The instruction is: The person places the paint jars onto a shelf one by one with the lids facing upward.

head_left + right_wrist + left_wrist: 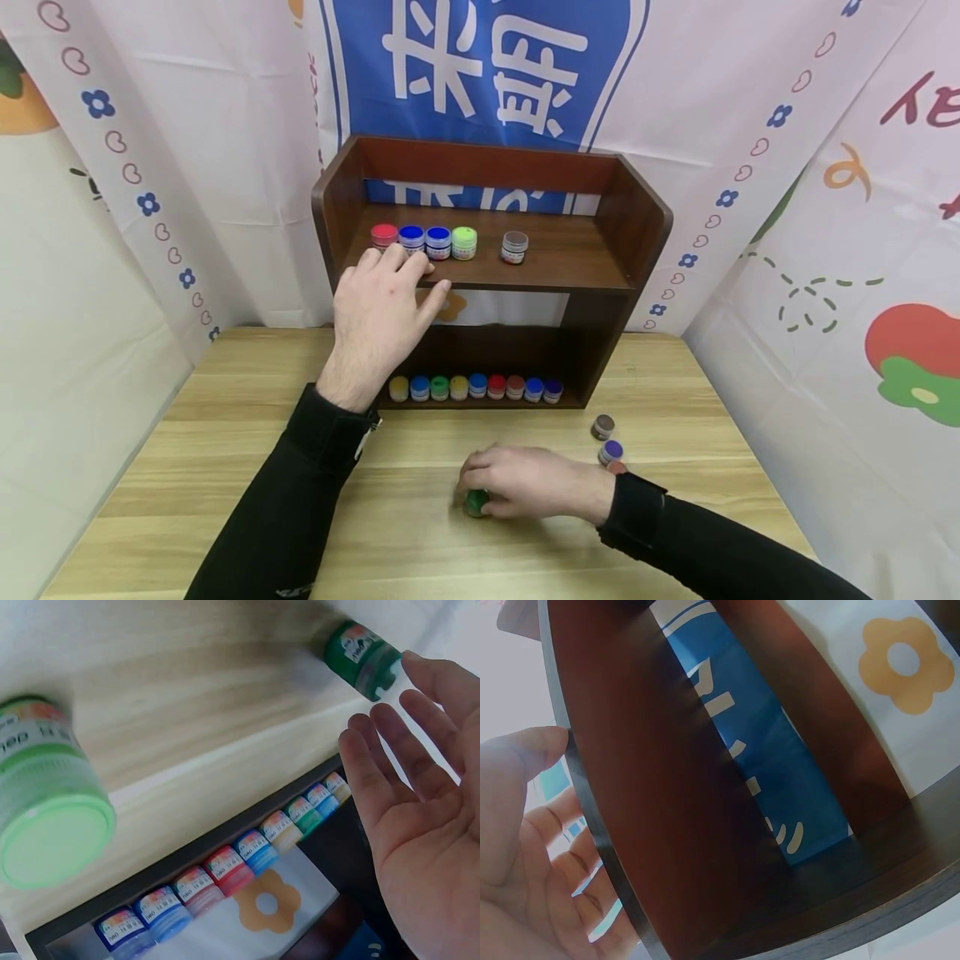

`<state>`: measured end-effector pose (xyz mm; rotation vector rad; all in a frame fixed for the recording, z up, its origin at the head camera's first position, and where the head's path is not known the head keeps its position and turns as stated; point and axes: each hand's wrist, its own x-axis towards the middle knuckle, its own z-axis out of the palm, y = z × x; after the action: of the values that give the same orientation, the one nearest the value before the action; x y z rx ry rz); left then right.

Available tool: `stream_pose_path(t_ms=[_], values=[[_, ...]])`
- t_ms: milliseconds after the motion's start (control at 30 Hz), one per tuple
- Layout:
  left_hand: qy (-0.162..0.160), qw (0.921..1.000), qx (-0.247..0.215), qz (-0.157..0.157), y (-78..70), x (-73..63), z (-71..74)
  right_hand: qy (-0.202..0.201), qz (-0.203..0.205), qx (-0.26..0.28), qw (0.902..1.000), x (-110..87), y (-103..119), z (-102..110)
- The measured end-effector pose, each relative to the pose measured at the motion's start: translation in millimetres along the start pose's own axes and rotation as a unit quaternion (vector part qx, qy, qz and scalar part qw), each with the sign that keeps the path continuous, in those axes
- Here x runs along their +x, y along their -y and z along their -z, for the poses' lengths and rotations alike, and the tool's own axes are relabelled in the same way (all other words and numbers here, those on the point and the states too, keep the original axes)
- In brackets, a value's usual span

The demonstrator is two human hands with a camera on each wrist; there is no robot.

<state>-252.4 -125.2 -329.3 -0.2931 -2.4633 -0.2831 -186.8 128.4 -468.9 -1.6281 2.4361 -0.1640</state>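
Observation:
My left hand reaches to the upper shelf's front edge, its fingertips by a red-lidded jar and a blue-lidded one. In the left wrist view, the thumb lies at the edge of the shelf board, with the other fingers beyond it. Over the table, my right hand is beside a dark green paint jar. The right wrist view has its fingers extended and the thumb tip right at that jar. A light green jar shows there too, hidden in the head view.
The brown two-tier rack stands at the table's back. Its upper tier also holds a lime-lidded jar and a grey-lidded jar. Several jars line the bottom tier. A brown-lidded jar and a purple-lidded jar sit at right.

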Motion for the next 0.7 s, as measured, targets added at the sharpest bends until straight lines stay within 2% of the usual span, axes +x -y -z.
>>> stream_pose_path(t_ms=[167,400,700], values=[[-0.002,1.0000,0.002,-0.001,0.1,0.0,0.1,0.001,0.011,0.011,0.9999,1.3,1,-5],[0.001,1.0000,0.004,0.002,-0.1,-0.2,0.4,0.007,0.009,-0.006,0.9999,3.1,4,-9],[-0.005,1.0000,0.000,-0.002,0.2,-0.8,-0.9,-0.021,0.009,-0.019,0.9996,0.4,3,6]])
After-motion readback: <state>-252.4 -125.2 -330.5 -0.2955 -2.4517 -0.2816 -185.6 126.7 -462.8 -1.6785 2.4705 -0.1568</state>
